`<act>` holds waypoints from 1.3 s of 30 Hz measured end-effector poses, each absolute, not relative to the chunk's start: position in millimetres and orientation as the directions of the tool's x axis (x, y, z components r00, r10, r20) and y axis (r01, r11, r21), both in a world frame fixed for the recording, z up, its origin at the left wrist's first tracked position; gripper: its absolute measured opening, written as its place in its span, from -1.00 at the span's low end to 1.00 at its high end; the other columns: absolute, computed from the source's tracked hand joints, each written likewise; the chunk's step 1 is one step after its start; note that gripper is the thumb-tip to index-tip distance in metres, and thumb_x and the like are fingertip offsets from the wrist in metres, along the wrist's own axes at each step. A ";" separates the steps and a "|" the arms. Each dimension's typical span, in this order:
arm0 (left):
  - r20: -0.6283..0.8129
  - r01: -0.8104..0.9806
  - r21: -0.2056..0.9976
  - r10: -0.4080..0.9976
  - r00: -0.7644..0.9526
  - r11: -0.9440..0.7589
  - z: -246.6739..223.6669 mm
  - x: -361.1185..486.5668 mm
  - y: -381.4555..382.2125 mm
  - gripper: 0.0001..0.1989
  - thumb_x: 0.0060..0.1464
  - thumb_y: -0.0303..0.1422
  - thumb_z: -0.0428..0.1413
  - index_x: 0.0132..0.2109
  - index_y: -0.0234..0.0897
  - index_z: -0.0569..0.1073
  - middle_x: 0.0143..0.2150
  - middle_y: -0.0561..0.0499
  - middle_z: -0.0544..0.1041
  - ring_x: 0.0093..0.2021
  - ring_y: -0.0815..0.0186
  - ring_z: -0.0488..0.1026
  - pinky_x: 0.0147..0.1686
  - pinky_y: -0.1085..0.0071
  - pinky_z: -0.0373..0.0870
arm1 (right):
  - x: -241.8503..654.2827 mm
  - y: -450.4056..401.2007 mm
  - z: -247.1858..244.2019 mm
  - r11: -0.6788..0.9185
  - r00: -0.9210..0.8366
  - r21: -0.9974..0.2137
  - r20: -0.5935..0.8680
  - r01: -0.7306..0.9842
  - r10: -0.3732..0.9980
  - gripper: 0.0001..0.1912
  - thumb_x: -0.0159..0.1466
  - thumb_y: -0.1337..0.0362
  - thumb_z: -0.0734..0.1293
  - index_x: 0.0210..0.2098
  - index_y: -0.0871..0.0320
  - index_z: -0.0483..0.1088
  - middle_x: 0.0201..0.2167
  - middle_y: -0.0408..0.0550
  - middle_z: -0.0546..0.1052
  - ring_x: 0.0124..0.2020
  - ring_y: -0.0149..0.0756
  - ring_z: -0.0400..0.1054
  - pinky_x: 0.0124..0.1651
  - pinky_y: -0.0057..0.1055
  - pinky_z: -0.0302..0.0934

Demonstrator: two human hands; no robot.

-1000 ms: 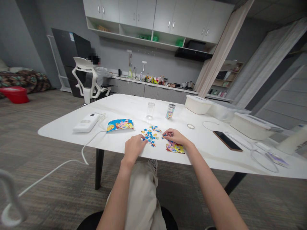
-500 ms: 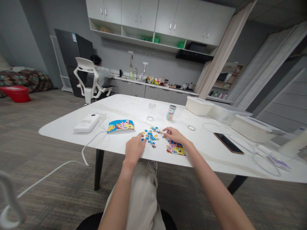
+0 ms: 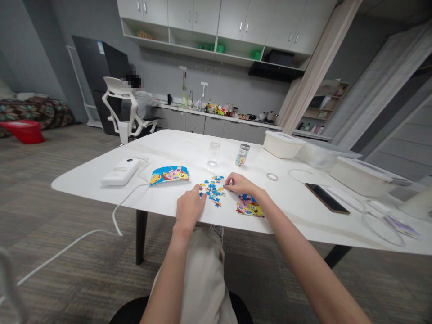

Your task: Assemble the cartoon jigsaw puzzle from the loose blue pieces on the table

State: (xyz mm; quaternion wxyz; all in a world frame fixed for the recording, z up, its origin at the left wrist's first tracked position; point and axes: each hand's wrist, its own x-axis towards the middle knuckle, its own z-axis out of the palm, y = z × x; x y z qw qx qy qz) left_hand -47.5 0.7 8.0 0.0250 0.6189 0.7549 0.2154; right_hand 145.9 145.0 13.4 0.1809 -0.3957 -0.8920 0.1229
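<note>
A loose pile of small jigsaw puzzle pieces (image 3: 212,191), mostly blue with some yellow, lies on the white table (image 3: 168,209) in front of me. My left hand (image 3: 190,204) rests at the pile's left edge, thumb and forefinger apart, nothing visible between them. At the right edge, my right hand (image 3: 240,183) has its fingers curled together over the pieces; whatever is between the fingertips is hidden. Under the right wrist lies a partly assembled puzzle section (image 3: 249,208) with pink and yellow cartoon figures, partly covered by the hand. A curved cartoon picture sheet (image 3: 170,175) lies left of the pile.
Behind the pile stand a clear jar (image 3: 213,153) and a cartoon-printed canister (image 3: 242,155). A ring-shaped lid (image 3: 272,177), a phone (image 3: 326,198) and storage boxes (image 3: 282,144) are to the right. A white device (image 3: 121,172) with a cable is left. A person sits beyond, near a white chair (image 3: 120,105).
My right hand has moved left to the edge of the puzzle pile, and its fingers have drawn together. My left hand has hardly moved. The view has shifted slightly.
</note>
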 end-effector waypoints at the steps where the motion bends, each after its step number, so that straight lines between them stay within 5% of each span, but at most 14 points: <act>1: 0.235 0.926 0.353 0.944 -0.231 0.138 7.6 -47.6 0.8 -0.69 0.24 -0.23 -0.05 0.06 -0.19 0.40 -0.22 -0.12 0.59 -0.15 0.10 0.53 -0.21 0.32 0.35 | 148.5 144.3 11.8 0.656 -0.617 -0.374 0.237 0.655 0.751 -0.93 0.09 0.34 0.38 -0.39 0.18 0.50 -0.33 -0.04 0.50 -0.37 -0.34 0.33 -0.25 -0.42 0.20; 9: 0.245 0.915 0.383 0.942 -0.231 0.124 9.7 -47.2 0.3 -0.70 0.23 -0.24 -0.04 0.05 -0.17 0.41 -0.25 -0.09 0.58 -0.17 0.09 0.53 -0.25 0.32 0.35 | 165.6 127.2 12.9 0.531 -0.573 -0.699 0.208 0.479 0.792 -0.88 0.11 0.31 0.34 -0.36 0.20 0.46 -0.39 -0.07 0.54 -0.35 -0.33 0.39 -0.23 -0.39 0.24; 14: 0.298 0.912 0.387 0.954 0.016 -0.136 13.0 -36.0 -1.7 -0.73 0.24 -0.24 0.00 0.01 -0.14 0.47 -0.31 -0.01 0.57 -0.24 0.19 0.53 -0.27 0.40 0.33 | 171.4 109.1 17.2 0.354 -0.635 -0.895 0.111 0.270 0.764 -0.79 0.06 0.25 0.41 -0.32 0.20 0.46 -0.34 -0.06 0.55 -0.29 -0.33 0.43 -0.15 -0.37 0.27; 22: 0.295 0.881 0.368 0.936 0.195 -0.299 9.2 -25.4 -3.8 -0.71 0.18 -0.27 0.11 0.05 -0.11 0.51 -0.20 -0.02 0.61 -0.13 0.18 0.52 -0.12 0.39 0.36 | 172.0 97.1 25.3 0.225 -0.719 -0.948 -0.007 0.227 0.695 -0.73 -0.01 0.24 0.50 -0.33 0.22 0.49 -0.36 -0.08 0.58 -0.32 -0.36 0.44 -0.15 -0.39 0.28; 39: 0.318 0.850 0.335 0.898 0.304 -0.406 7.0 -13.0 -5.0 -0.76 0.21 -0.21 0.06 -0.13 -0.15 0.58 -0.27 -0.02 0.62 -0.20 0.20 0.54 -0.21 0.40 0.39 | 176.9 95.5 31.9 0.201 -0.759 -0.951 -0.051 0.235 0.649 -0.74 0.03 0.24 0.49 -0.31 0.24 0.52 -0.45 -0.13 0.54 -0.43 -0.43 0.35 -0.35 -0.49 0.19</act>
